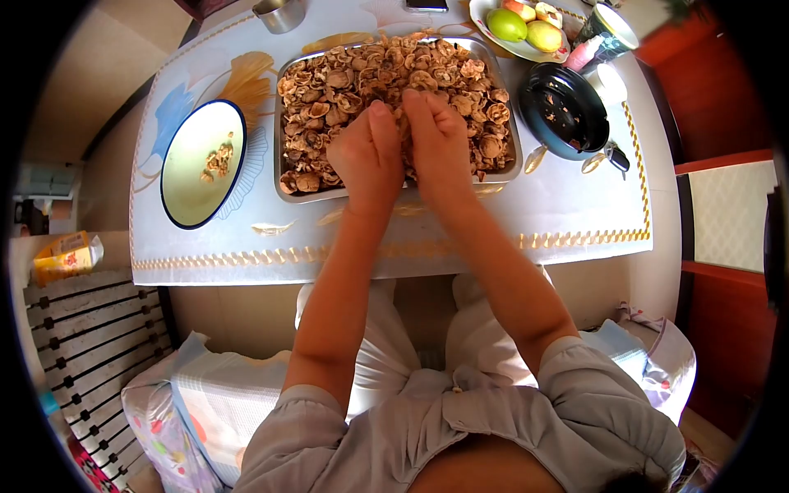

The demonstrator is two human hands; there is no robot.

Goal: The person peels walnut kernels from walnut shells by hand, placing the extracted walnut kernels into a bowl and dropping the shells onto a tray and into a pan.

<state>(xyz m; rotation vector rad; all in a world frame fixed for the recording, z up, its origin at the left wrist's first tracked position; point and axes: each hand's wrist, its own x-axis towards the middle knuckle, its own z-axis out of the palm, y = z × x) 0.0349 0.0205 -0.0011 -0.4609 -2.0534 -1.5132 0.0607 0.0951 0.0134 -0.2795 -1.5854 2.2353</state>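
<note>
My left hand (370, 152) and my right hand (437, 140) are side by side above a metal tray (316, 197) heaped with walnuts and cracked shells (345, 78). Both are closed, thumbs and fingertips pinched close together. Whatever lies between the fingers is mostly hidden and blends with the brown shells behind. To the left stands a pale enamel bowl (185, 185) with a dark blue rim, holding a small pile of walnut kernels (218, 162).
Right of the tray sit a black bowl (534, 107) with a few bits inside, a white cup (608, 82), a patterned cup (612, 33) and a plate of fruit (485, 29). A metal cup (279, 15) and a phone (426, 5) are at the far edge.
</note>
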